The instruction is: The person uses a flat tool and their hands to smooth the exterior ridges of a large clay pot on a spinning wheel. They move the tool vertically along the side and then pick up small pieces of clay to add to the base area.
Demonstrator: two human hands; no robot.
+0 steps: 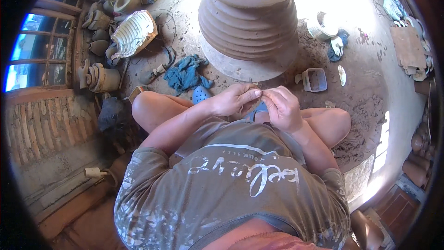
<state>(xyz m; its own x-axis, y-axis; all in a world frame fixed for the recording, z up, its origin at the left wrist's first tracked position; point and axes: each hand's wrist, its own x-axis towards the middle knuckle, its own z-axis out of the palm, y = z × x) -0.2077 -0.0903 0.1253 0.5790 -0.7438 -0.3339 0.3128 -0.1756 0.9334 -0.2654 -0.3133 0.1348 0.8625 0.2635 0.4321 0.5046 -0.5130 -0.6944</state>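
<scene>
My left hand (235, 99) and my right hand (283, 108) meet above my lap, their fingertips pinched close together. Whatever lies between the fingertips is too small to make out. Just beyond my hands stands a large, ridged clay pot (249, 28), brown and wide-mouthed with a thick rim. It rests on a round, pale grey base (240, 70). Neither hand touches the pot.
Left of the pot lie a crumpled teal cloth (185, 73), a blue clog (201, 94) and a white ribbed piece (134, 32). A clear plastic tub (315, 80) and a whitish bucket (322, 27) sit at right. Several small pots (102, 78) line the left wall.
</scene>
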